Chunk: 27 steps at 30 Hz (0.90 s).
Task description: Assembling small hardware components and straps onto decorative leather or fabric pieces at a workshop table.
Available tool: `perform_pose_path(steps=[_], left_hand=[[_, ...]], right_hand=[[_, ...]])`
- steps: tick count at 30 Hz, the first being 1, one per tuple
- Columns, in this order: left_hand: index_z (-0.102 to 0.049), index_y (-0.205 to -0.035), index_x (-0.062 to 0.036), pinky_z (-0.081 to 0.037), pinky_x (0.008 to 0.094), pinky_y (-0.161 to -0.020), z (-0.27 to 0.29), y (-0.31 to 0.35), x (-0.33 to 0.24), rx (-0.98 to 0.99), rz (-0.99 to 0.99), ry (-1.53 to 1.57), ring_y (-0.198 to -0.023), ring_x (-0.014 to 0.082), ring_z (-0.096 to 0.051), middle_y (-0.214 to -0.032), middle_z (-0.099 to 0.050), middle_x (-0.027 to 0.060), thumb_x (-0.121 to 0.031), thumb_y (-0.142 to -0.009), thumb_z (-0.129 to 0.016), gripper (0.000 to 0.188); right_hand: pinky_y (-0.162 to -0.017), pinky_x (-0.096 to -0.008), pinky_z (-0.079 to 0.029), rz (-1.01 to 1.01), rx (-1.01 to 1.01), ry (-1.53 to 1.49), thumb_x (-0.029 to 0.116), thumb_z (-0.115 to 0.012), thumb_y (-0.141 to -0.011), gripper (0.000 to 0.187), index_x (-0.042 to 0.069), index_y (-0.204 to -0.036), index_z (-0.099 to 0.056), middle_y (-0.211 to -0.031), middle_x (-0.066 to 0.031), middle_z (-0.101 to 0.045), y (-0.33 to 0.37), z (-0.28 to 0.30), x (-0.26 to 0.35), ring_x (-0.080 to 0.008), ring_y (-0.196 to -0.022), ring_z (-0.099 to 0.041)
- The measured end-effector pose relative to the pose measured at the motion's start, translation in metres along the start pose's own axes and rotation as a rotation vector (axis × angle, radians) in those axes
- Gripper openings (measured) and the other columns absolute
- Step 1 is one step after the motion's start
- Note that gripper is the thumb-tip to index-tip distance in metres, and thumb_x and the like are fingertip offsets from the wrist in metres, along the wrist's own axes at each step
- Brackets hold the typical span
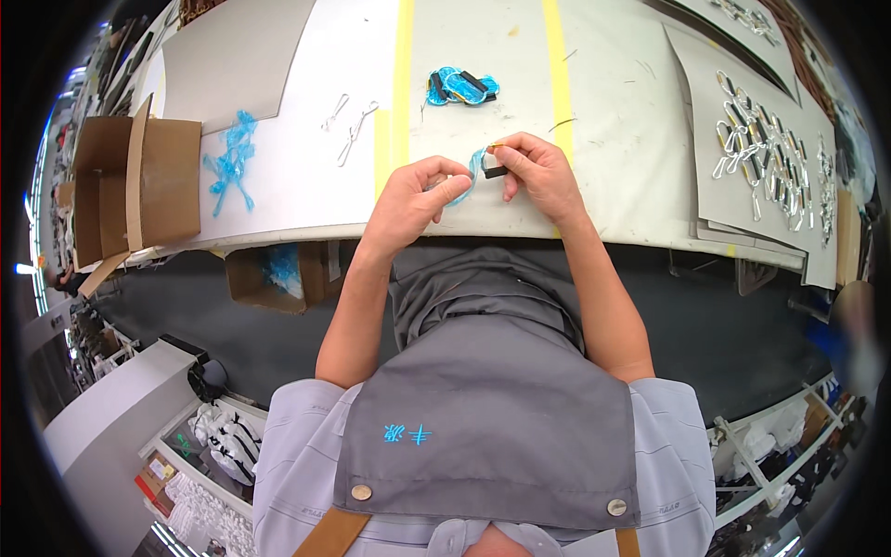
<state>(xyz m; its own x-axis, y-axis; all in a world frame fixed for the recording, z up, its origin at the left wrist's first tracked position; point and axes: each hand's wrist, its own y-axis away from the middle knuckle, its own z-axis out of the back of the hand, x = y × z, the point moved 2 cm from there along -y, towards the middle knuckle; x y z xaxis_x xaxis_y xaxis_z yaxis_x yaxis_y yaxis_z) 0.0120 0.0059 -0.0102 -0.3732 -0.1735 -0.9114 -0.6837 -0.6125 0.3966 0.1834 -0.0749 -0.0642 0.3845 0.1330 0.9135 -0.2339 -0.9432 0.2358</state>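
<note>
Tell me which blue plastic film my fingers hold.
The thin blue plastic strip between your left fingers and right fingers. The crumpled blue film and blue-black bundle lie on the white table, more blue plastic in the brown cardboard box below.

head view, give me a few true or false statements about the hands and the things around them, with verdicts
1. A blue strip shows between the left hand and the right hand. True.
2. The tabletop cardboard box stands right of both hands. False: the tabletop cardboard box stands left of them.
3. The blue-and-black pile lies between two yellow strips. True.
4. Both hands wear gloves. False: both are bare.
5. The apron is grey. True.
</note>
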Motion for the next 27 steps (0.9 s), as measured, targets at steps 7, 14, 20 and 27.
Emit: perform_pose_path(steps=[7, 14, 20, 27], left_hand=[[-0.062, -0.101, -0.0012, -0.038, 0.0194, -0.053, -0.006, -0.012, 0.001, 0.019, -0.030, 0.057, -0.058, 0.0044, -0.044, -0.069, -0.054, -0.0022, -0.020, -0.089, -0.061, 0.023], [-0.060, -0.098, -0.0022, -0.040, 0.0186, -0.054, -0.015, -0.012, 0.009, 0.108, 0.009, 0.231, -0.059, 0.0043, -0.046, -0.075, -0.056, -0.0018, -0.022, -0.092, -0.058, 0.021], [-0.059, -0.097, -0.0036, -0.039, 0.0177, -0.053, -0.012, -0.014, 0.020, 0.178, 0.029, 0.325, -0.060, 0.0039, -0.047, -0.076, -0.056, -0.0015, -0.023, -0.092, -0.058, 0.020], [-0.060, -0.099, -0.0037, -0.038, 0.0174, -0.054, -0.016, -0.014, 0.018, 0.184, 0.053, 0.298, -0.060, 0.0044, -0.048, -0.076, -0.057, -0.0017, -0.021, -0.091, -0.059, 0.019]], right_hand=[[-0.047, -0.0188, -0.043, 0.004, 0.022, 0.116, 0.012, -0.056, -0.093, 0.017, -0.002, -0.098, -0.064, -0.076, -0.0010, -0.058, 0.002, -0.004, 0.001, -0.0042, -0.052, -0.050], [-0.048, -0.0184, -0.043, 0.005, 0.035, 0.121, 0.012, -0.056, -0.093, 0.016, -0.001, -0.098, -0.063, -0.076, -0.0010, -0.059, 0.002, -0.004, 0.003, -0.0043, -0.052, -0.050], [-0.048, -0.0185, -0.044, 0.003, 0.048, 0.144, 0.011, -0.055, -0.093, 0.016, -0.002, -0.098, -0.063, -0.075, -0.0008, -0.058, 0.002, -0.005, 0.005, -0.0043, -0.052, -0.050], [-0.049, -0.0194, -0.045, 0.005, 0.042, 0.125, 0.011, -0.054, -0.093, 0.017, -0.002, -0.098, -0.062, -0.076, -0.0013, -0.059, 0.001, -0.004, 0.004, -0.0042, -0.054, -0.051]])
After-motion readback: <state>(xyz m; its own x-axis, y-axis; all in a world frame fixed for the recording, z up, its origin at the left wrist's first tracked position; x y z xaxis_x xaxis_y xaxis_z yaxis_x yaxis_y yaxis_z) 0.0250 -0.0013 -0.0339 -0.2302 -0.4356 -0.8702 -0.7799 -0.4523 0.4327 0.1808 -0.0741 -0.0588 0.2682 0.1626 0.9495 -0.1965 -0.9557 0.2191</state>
